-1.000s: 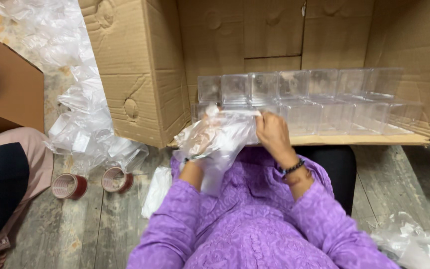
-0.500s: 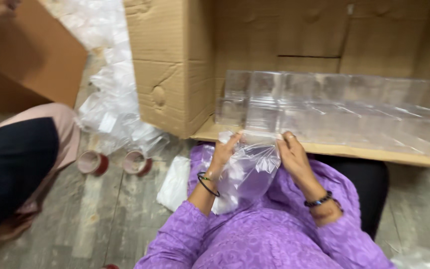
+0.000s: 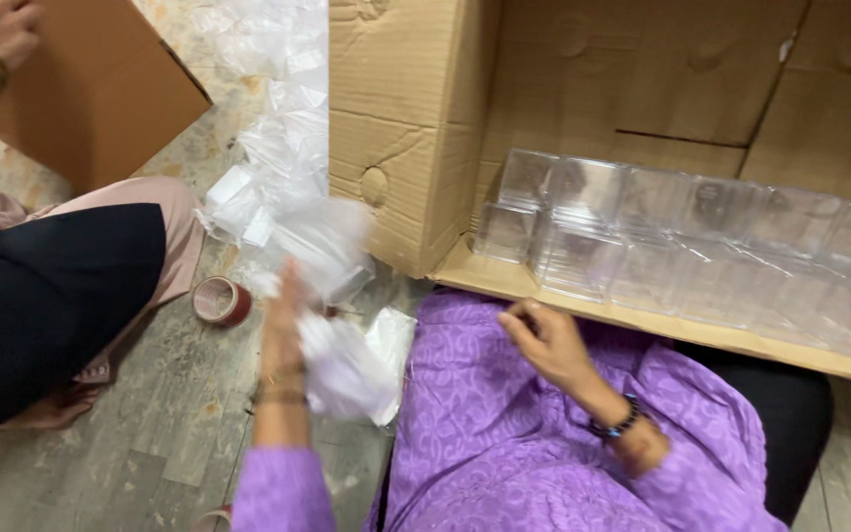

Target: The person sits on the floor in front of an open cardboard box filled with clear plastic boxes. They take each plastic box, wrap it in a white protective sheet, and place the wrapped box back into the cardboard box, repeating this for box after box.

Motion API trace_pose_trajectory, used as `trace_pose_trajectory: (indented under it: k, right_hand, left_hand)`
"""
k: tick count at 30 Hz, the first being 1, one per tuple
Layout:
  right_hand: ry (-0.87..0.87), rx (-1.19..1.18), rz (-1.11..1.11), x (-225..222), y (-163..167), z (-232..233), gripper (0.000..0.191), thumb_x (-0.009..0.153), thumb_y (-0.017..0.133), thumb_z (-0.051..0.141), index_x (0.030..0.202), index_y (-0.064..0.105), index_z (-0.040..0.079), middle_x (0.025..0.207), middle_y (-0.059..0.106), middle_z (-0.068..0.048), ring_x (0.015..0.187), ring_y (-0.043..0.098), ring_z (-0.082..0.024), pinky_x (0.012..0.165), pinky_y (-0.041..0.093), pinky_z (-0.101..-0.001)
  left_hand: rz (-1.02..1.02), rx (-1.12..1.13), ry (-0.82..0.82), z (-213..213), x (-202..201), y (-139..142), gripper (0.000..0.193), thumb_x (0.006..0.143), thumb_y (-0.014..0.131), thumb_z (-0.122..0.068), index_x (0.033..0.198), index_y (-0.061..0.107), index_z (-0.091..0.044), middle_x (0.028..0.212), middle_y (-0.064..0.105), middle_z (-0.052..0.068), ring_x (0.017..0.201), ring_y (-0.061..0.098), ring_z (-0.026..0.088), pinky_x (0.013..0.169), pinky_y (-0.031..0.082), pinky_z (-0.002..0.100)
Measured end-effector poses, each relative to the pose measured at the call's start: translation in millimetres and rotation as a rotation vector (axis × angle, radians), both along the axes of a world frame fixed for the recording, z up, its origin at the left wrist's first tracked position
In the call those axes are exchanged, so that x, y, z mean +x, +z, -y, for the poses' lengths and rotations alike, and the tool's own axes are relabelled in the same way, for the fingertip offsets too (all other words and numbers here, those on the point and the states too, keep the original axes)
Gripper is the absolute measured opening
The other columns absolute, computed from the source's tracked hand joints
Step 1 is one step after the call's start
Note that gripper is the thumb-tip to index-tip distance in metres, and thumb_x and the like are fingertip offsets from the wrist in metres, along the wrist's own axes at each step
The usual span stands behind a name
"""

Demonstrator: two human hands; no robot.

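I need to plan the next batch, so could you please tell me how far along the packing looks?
Done: clear boxes stand in rows inside the carton, filling part of it. In hand: the left hand holds a crumpled plastic bag out over the floor; the right hand is empty at the carton's edge. Left: a pile of bags lies on the floor, and the carton has room above the rows.
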State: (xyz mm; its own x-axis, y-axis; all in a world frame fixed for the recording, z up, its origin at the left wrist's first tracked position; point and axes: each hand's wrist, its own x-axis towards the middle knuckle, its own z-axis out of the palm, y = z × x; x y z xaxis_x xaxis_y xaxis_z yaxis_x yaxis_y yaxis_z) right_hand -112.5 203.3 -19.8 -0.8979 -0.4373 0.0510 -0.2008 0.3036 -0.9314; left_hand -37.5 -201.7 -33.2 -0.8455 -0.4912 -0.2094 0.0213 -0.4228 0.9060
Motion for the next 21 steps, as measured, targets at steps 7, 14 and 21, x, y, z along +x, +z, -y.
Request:
trace_pose_trajectory:
  k: [7,14,21]
  right_hand:
    - [-0.102,-0.006,0.279,1.6,2.0,-45.4,0.022,0.095,0.069,0.023,0.097,0.070,0.001,0.072,0.061,0.002,0.062,0.054,-0.006,0.054,0.048,-0.0237]
    - [-0.085,-0.031,0.038,10.4,48.9,-33.9,0.019,0.095,0.071,0.017,0.103,0.072,0.000,0.083,0.069,-0.001,0.074,0.063,-0.008,0.065,0.053,-0.0245]
    - [0.214,-0.497,0.350,11.2,68.0,45.5,0.050,0.087,0.076,0.009,0.133,0.057,0.002,0.110,0.065,-0.006,0.099,0.063,-0.011,0.088,0.053,-0.0275]
  left_hand:
    - [0.216,-0.181,0.287,89.6,-122.4,19.8,0.067,0.088,0.080,-0.054,0.117,0.070,0.006,0.101,0.072,0.009,0.078,0.062,0.017,0.066,0.053,0.036]
    - [0.038,-0.407,0.135,-16.5,-87.3,67.2,0.052,0.102,0.052,-0.040,0.110,0.069,0.007,0.106,0.075,0.015,0.087,0.078,0.023,0.065,0.061,0.031]
    - [-0.197,-0.274,-0.043,-196.9,-28.3,95.0,0.043,0.103,0.055,-0.032,0.125,0.065,0.004,0.121,0.072,0.010,0.107,0.073,0.018,0.092,0.056,0.029]
